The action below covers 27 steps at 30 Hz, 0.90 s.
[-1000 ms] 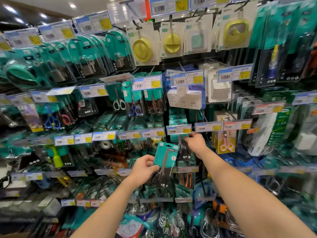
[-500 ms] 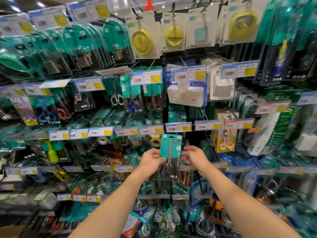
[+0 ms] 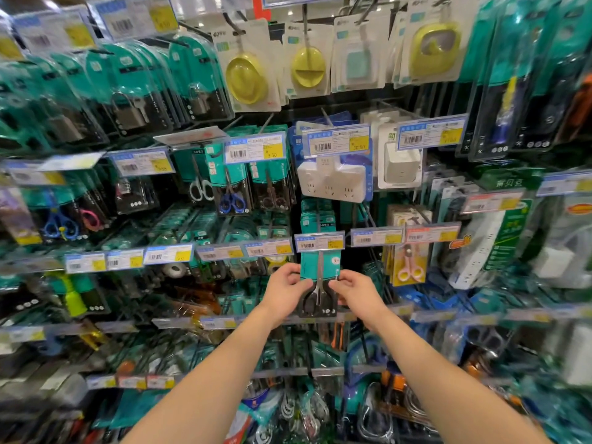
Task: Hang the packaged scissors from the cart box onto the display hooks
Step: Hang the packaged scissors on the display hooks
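Both hands grip one packaged scissors upright against the display wall: the left hand pinches the pack's left edge and the right hand pinches its right edge, fingers closed on the card. The pack's teal top sits just under, and partly behind, a price tag at the front of a display hook, with more teal packs hanging directly above and pink scissors on the neighbouring hook to the right.
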### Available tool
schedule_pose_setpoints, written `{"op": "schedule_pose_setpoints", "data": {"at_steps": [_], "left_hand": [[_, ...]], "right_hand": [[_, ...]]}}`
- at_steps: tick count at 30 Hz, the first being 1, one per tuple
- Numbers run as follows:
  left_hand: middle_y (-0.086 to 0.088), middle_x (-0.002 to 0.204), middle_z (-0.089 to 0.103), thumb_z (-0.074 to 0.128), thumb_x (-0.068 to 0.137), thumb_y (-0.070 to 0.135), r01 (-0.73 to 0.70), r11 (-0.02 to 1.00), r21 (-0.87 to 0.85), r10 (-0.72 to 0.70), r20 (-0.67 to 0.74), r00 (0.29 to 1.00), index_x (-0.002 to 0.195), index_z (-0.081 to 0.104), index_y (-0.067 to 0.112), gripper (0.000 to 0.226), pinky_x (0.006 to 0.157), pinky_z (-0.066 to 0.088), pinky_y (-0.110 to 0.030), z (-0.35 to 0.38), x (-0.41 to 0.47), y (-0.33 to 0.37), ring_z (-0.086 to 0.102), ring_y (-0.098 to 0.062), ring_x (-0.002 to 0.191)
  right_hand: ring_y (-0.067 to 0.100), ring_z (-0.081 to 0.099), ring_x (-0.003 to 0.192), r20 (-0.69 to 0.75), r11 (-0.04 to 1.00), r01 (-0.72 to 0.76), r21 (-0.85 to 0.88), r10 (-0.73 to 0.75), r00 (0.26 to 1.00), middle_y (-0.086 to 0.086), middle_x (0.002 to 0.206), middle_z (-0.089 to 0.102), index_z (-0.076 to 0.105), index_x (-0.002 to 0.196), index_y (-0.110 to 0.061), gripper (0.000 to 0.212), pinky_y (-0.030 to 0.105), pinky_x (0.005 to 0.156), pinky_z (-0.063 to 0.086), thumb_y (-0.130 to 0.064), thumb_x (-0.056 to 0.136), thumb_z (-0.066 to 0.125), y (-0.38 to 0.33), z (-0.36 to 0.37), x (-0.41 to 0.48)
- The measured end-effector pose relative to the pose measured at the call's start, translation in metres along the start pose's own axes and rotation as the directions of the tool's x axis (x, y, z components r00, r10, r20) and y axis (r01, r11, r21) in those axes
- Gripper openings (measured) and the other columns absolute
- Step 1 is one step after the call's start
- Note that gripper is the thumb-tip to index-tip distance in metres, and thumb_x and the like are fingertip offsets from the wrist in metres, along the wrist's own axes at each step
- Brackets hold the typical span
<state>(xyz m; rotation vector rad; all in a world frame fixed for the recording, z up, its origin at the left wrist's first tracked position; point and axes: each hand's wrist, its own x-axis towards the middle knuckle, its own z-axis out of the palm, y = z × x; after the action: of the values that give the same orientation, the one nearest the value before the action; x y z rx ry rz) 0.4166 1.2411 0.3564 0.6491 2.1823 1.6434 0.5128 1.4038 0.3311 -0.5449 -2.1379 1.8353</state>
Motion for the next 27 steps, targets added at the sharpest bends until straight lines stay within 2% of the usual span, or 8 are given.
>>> {"op": "schedule_pose_setpoints", "data": {"at_steps": [3,7,10,14,17,22,24,27], "left_hand": [[-0.006,0.105,0.078,0.070,0.095,0.008,0.010,1.000,-0.024,-0.010,-0.024,1.000,0.118,0.062,0.011,0.025,0.069,0.053,-0.014,0.001,0.003,0.001,0.074,-0.011,0.088],[-0.004,0.104,0.078,0.070,0.096,0.014,0.026,1.000,-0.012,-0.026,-0.035,0.999,0.126,0.060,0.010,0.031,0.079,0.057,-0.022,0.001,0.006,0.001,0.075,-0.013,0.093],[0.001,0.095,0.074,0.069,0.097,0.018,0.051,0.998,0.025,-0.050,-0.057,0.997,0.122,0.057,0.014,0.028,0.070,0.052,-0.016,0.002,0.010,0.007,0.070,-0.008,0.084],[0.002,0.085,0.061,0.069,0.097,0.030,0.140,0.985,0.105,-0.135,-0.049,0.990,0.138,0.050,0.012,0.049,0.075,0.047,-0.028,0.007,0.018,-0.001,0.060,-0.013,0.076],[-0.001,0.092,0.065,0.067,0.098,0.024,0.144,0.970,0.195,-0.138,-0.045,0.989,0.138,0.051,0.010,0.045,0.081,0.048,-0.032,0.005,0.018,-0.007,0.062,-0.016,0.085],[-0.001,0.105,0.070,0.063,0.098,0.016,0.130,0.944,0.304,-0.115,-0.068,0.991,0.134,0.053,0.012,0.038,0.085,0.043,-0.026,-0.007,0.019,-0.004,0.061,-0.014,0.097],[-0.001,0.102,0.068,0.062,0.099,0.016,0.122,0.938,0.325,-0.110,-0.055,0.992,0.134,0.054,0.012,0.036,0.088,0.046,-0.028,-0.009,0.018,-0.004,0.062,-0.015,0.098],[0.001,0.098,0.065,0.056,0.101,0.015,0.092,0.909,0.407,-0.075,-0.058,0.995,0.129,0.057,0.013,0.028,0.088,0.051,-0.030,-0.011,0.013,-0.006,0.062,-0.013,0.090]], "right_hand": [[0.010,0.062,0.077,-0.025,1.000,0.004,0.010,-0.004,1.000,0.006,0.090,0.075,0.073,0.108,-0.019,0.013,0.026,0.066,0.052,-0.021,0.098,0.064,-0.004,0.001,0.003],[0.013,0.070,0.081,-0.058,0.999,-0.006,0.047,0.009,0.998,0.007,0.100,0.077,0.071,0.113,-0.018,0.017,0.027,0.063,0.057,-0.022,0.099,0.064,-0.004,0.002,0.004],[0.009,0.066,0.069,-0.114,0.999,-0.011,0.043,0.016,0.993,0.010,0.093,0.076,0.071,0.111,-0.013,0.016,0.024,0.056,0.052,-0.020,0.098,0.065,-0.004,0.003,0.010],[0.024,0.071,0.093,-0.210,0.999,-0.045,0.012,0.047,0.977,0.010,0.109,0.074,0.067,0.124,-0.007,0.038,0.034,0.076,0.055,-0.028,0.093,0.071,-0.006,0.004,0.032],[0.025,0.072,0.100,-0.225,0.996,-0.091,-0.013,0.086,0.971,0.007,0.108,0.075,0.070,0.120,-0.010,0.039,0.044,0.091,0.058,-0.031,0.087,0.074,-0.008,0.004,0.051],[0.027,0.069,0.086,-0.274,0.984,-0.154,-0.091,0.124,0.954,0.011,0.098,0.075,0.073,0.109,-0.011,0.031,0.042,0.083,0.058,-0.034,0.088,0.075,-0.008,0.003,0.072],[0.029,0.069,0.096,-0.257,0.974,-0.192,-0.124,0.156,0.954,0.010,0.103,0.074,0.071,0.114,-0.010,0.038,0.044,0.087,0.058,-0.039,0.090,0.072,-0.007,0.003,0.069],[0.031,0.063,0.112,-0.202,0.933,-0.217,-0.288,0.163,0.966,0.010,0.119,0.069,0.061,0.129,-0.009,0.045,0.036,0.089,0.050,-0.039,0.096,0.066,-0.001,0.005,0.052]]}}
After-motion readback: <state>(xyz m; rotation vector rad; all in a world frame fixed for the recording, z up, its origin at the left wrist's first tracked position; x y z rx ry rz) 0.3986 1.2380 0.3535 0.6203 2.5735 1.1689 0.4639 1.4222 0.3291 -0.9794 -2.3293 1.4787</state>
